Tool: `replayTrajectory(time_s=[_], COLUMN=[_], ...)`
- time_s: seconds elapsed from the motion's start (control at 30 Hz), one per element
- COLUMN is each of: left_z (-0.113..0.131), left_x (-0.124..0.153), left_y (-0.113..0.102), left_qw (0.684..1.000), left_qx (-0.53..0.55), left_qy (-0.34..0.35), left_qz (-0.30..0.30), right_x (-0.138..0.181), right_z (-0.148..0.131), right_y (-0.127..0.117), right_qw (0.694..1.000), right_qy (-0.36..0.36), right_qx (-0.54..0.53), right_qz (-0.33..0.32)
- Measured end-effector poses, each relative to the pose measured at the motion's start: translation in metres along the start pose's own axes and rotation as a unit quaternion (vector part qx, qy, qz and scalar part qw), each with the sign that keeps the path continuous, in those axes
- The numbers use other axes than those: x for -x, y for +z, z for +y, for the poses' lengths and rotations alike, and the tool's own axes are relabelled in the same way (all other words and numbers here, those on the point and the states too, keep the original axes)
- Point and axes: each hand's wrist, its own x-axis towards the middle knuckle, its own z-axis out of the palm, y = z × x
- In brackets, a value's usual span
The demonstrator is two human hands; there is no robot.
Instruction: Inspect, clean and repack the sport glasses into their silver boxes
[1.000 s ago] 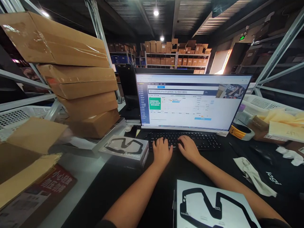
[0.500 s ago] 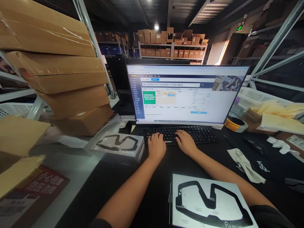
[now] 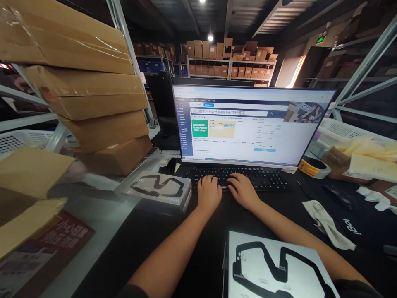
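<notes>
Both of my hands rest on a black keyboard [image 3: 266, 179] below a lit monitor [image 3: 235, 124]. My left hand [image 3: 210, 192] lies over its left part, fingers stretched onto the keys. Over the middle keys, my right hand [image 3: 243, 190] has its fingers spread and slightly bent. Neither hand holds anything. Left of my left hand lies a grey-white box [image 3: 159, 189] printed with a black frame shape. Another white box [image 3: 276, 267] with a similar print is close to me, beside my right forearm and partly cut off by the lower edge.
Brown cartons [image 3: 93, 95] are stacked high at the left, above an opened carton [image 3: 34, 169]. To the right are a roll of tape [image 3: 313, 167], a black mouse [image 3: 338, 196], a crumpled pale cloth [image 3: 328, 225] and a white basket [image 3: 350, 130].
The view has shifted slightly, so most things sit a little further right. My hands stay on the keyboard and have come slightly closer together.
</notes>
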Motion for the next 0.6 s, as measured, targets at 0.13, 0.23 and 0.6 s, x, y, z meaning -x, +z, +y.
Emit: replayTrajectory(time_s=[0.13,0.23,0.6], left_z=[0.001,0.001,0.0], left_x=[0.001,0.001,0.001], left_y=[0.0,0.001,0.002], left_qw=[1.0,1.0,1.0], left_qx=[0.0,0.001,0.006], left_qy=[-0.001,-0.002,-0.004], left_qz=[0.0,0.0,0.002], right_x=[-0.003,-0.006,-0.015], right_z=[-0.004,-0.007,0.0], right_y=[0.001,0.002,0.005], right_qw=[1.0,1.0,1.0], right_qy=[-0.014,-0.024,0.005], right_qx=[0.0,0.004,-0.013], right_qz=[-0.007,-0.015,-0.014])
